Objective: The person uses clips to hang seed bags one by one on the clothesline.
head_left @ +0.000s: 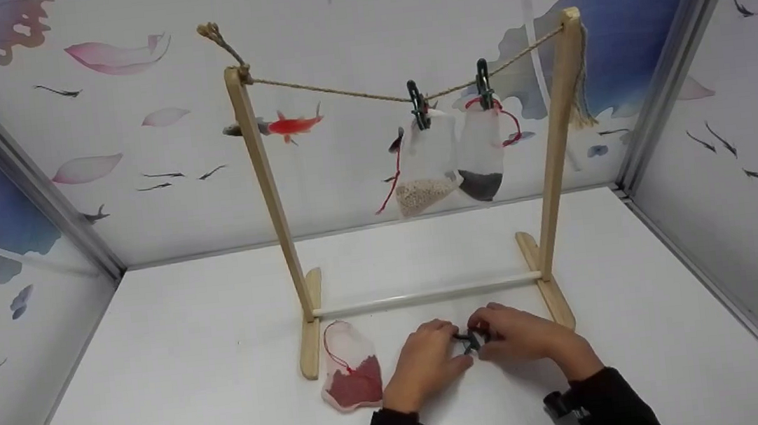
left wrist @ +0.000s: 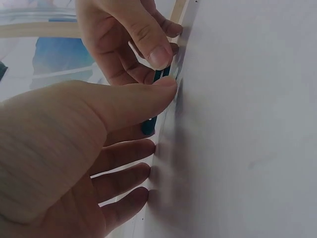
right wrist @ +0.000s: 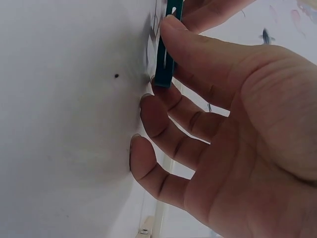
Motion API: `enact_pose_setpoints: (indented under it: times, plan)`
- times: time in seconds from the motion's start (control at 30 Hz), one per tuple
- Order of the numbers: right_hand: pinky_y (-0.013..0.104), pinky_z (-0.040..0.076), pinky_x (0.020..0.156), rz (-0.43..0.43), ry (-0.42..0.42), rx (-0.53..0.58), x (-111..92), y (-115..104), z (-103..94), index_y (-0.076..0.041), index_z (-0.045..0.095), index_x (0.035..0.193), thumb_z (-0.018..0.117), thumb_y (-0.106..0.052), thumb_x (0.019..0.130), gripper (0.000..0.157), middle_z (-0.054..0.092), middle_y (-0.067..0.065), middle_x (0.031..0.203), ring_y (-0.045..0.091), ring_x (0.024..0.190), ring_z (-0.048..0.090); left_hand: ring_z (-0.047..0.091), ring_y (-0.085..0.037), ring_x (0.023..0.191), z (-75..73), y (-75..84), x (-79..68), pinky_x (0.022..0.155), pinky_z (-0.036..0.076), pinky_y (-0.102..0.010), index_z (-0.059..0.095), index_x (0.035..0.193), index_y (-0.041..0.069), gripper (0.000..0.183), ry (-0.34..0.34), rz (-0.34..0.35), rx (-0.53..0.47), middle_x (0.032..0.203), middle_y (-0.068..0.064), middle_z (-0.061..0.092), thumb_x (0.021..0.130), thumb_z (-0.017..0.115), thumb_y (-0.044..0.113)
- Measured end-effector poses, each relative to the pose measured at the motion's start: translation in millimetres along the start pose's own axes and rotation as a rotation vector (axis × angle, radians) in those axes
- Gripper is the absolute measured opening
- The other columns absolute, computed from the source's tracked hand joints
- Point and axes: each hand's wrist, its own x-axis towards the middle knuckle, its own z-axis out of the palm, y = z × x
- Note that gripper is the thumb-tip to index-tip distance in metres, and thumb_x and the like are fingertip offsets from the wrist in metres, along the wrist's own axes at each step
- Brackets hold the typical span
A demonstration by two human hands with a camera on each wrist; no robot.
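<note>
Readying a dark green clip (head_left: 470,341) looks like the step in hand: the person's left grip (head_left: 426,362) pinches it between thumb and forefinger, and the right grip (head_left: 522,335) likewise has it by thumb and fingers at its other end, just above the tabletop (head_left: 156,369) in front of the rack. Judging by the two pouches, one of pale grains (head_left: 426,158) and one of dark grains (head_left: 482,152), that hang by similar clips from the cord (head_left: 338,91), the next move probably calls for bringing the clip to the red-filled pouch (head_left: 355,384), which lies flat near the left wrist, beside the left foot of the wooden rack (head_left: 269,189); the bare stretch of cord further left seems to offer room. The tabletop is smooth and white, with soft shadows beneath the fingers. Around it stand pale wall panels (head_left: 161,214) printed with pink petals, small fish and blue washes, meeting at metal corner strips (head_left: 28,154), so the workspace reads as a small booth; nothing beyond the panels shows.
</note>
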Motion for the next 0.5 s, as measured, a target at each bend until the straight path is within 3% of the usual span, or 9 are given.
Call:
enact_pose_setpoints:
  times: [0.23, 0.5]
  plan:
    - [0.04, 0.048, 0.083, -0.011, 0.01, 0.001, -1.0, -1.7, -1.5, -0.005, 0.062, 0.124, 0.073, -0.017, 0.093, 0.034, 0.058, 0.002, 0.105, 0.018, 0.095, 0.056, 0.063, -0.026, 0.112, -0.2, -1.8, 0.5, 0.095, 0.05, -0.037, 0.07, 0.115, 0.002, 0.038, 0.01, -0.012, -0.026, 0.116, -0.01, 0.069, 0.087, 0.077, 0.027]
    - [0.041, 0.049, 0.085, -0.023, 0.018, 0.021, -0.1, 2.0, -2.2, -0.006, 0.062, 0.123, 0.074, -0.02, 0.094, 0.035, 0.059, 0.002, 0.108, 0.019, 0.096, 0.057, 0.062, -0.025, 0.114, -2.3, -5.3, 2.3, 0.1, 0.048, -0.038, 0.07, 0.119, 0.003, 0.04, -0.03, -0.042, -0.114, 0.116, -0.009, 0.07, 0.091, 0.075, 0.031]
